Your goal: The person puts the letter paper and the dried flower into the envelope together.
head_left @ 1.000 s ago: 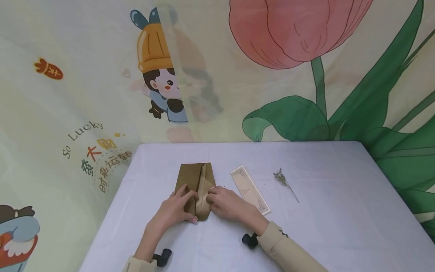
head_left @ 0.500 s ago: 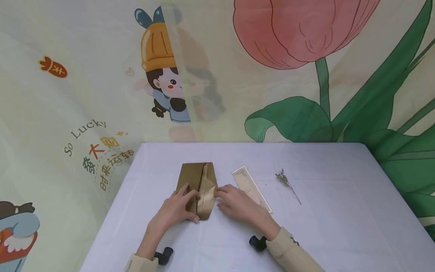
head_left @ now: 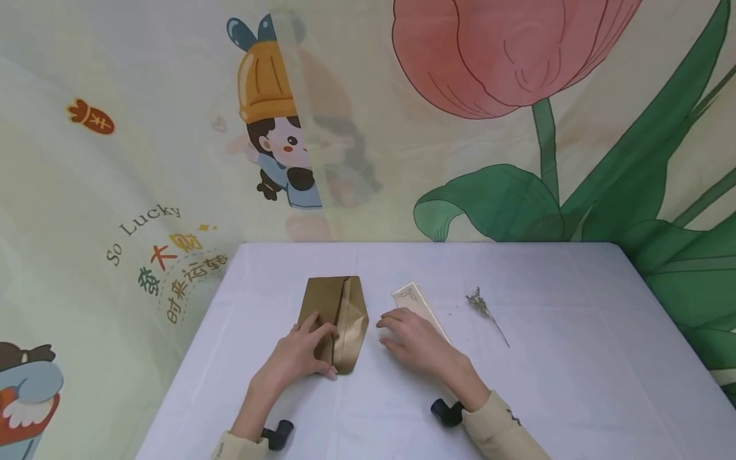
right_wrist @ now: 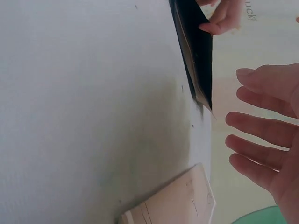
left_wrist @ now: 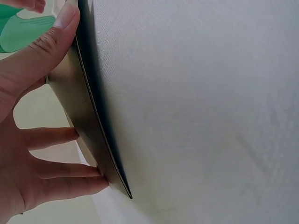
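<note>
A printed backdrop (head_left: 172,76) with a big pink tulip hangs beyond both your hands. The white-covered table (head_left: 563,332) spreads under them and runs well out past your right side. On it, the gold-brown envelope (head_left: 351,326) lies beneath your left hand (head_left: 299,351), its shallow point aimed toward your right hand (head_left: 422,342). You have your left fingers spread wide, tips pressing on the envelope's face, with the thumb at its near edge. Your right hand is apart from the envelope, fingers loosely extended and slightly parted, holding nothing. Under that hand and just beyond it lies the cream card (head_left: 415,298) with fine line decoration, partly hidden from the head view by your hand and forearm. The small dried sprig (head_left: 479,303) lies to the right of your right hand, its stem angled back toward you.
</note>
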Demonstrator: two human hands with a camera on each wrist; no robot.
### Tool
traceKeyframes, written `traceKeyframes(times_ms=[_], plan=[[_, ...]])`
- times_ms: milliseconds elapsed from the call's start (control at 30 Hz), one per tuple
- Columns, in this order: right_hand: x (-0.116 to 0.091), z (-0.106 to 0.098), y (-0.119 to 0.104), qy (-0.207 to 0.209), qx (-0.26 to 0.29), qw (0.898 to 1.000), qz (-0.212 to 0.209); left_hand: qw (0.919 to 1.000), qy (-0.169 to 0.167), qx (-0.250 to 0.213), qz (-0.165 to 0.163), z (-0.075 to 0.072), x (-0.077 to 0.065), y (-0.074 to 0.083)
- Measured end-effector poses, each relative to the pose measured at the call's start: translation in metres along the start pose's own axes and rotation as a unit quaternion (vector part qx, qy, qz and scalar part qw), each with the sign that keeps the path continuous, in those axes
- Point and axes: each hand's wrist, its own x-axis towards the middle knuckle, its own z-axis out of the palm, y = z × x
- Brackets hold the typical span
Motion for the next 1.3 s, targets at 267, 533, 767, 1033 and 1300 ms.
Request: traceKeyframes(times_ms=[267, 533, 767, 1033, 1300], plan=[[-0.008, -0.011, 0.006, 0.029, 0.014, 0.998, 0.053, 0.9999, 0.0, -0.009, 0.008, 0.0, -0.002, 0.002], [-0.013, -0.015, 0.015, 0.041, 0.037, 0.992, 0.109, 0.9998, 0.002, -0.019, 0.011, -0.004, -0.006, -0.002], [-0.016, -0.016, 0.023, 0.064, 0.041, 0.989, 0.128, 0.9996, 0.002, -0.021, 0.016, -0.006, -0.009, -0.003], [-0.013, -0.02, 0.025, 0.061, 0.04, 0.989, 0.127, 0.9997, 0.007, -0.019, 0.012, -0.009, -0.009, -0.001], [-0.018, -0.02, 0.029, 0.072, 0.003, 0.986, 0.15, 0.9995, 0.001, -0.028, 0.011, -0.003, -0.007, 0.001]])
